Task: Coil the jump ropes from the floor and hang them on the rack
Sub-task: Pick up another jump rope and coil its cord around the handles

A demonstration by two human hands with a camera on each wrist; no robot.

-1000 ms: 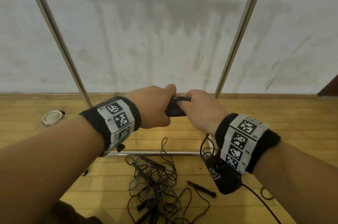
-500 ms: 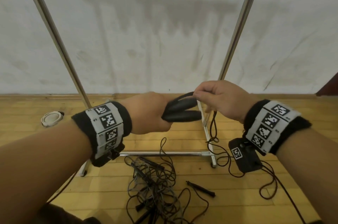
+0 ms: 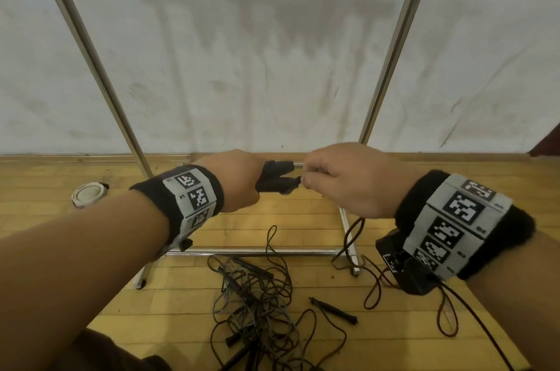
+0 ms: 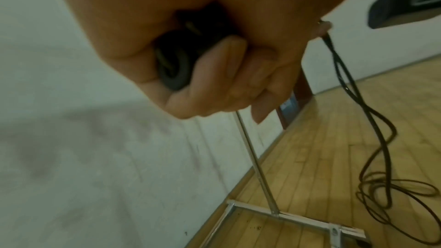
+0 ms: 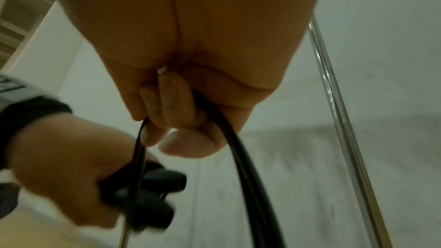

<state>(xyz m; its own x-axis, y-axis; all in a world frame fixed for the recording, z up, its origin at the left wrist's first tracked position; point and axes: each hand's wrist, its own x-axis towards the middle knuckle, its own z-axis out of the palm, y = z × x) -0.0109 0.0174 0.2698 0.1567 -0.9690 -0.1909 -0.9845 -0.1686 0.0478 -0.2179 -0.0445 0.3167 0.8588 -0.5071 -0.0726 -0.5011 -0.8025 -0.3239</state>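
Two slanted chrome rack uprights [image 3: 100, 73] stand at ten and two o'clock, with open room against the white wall between them. At six o'clock a tangled heap of black jump ropes [image 3: 257, 307] clutters the wooden floor [image 3: 288, 219], beyond it the chrome base bar [image 3: 251, 252].

I see a yellow wooden plank floor [image 3: 288, 219] meeting a white wall. On it stands the metal rack [image 3: 251, 252], its base bars flat on the boards, and just in front of the base lies a tangled heap of dark jump ropes [image 3: 257, 307] with one loose black handle [image 3: 333, 309] beside it. A white coiled ring [image 3: 88, 195] lies well off to the left near the wall.
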